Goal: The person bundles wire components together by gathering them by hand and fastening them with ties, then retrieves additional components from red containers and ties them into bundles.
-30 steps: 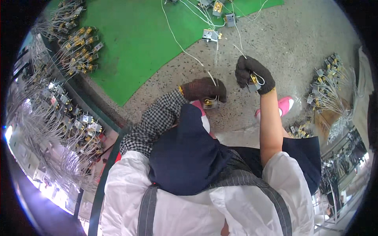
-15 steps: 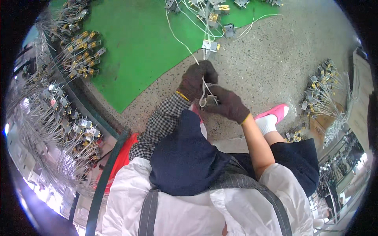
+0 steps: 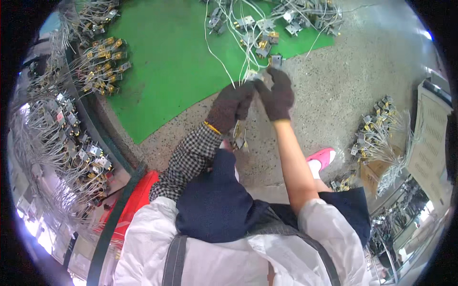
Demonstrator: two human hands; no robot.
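Observation:
My left hand (image 3: 229,106), in a dark glove with a checked sleeve, grips a small metal part with white wires (image 3: 238,136) that hangs under the palm. My right hand (image 3: 277,95), also dark-gloved, is raised beside it, fingers pinched on another small wired connector (image 3: 253,75) between the two hands. White wires run from there up to a tangle of wired metal parts (image 3: 267,24) lying on the green mat (image 3: 167,71).
Bundles of wired brass parts (image 3: 100,62) lie at the mat's left edge. More fill the racks (image 3: 71,143) on the left. Another pile (image 3: 377,138) sits on the speckled floor at right, near a pink shoe (image 3: 322,157).
Both hands have moved up and forward toward the pile of wired parts on the green mat. The right hand has shifted from beside the left to slightly above it.

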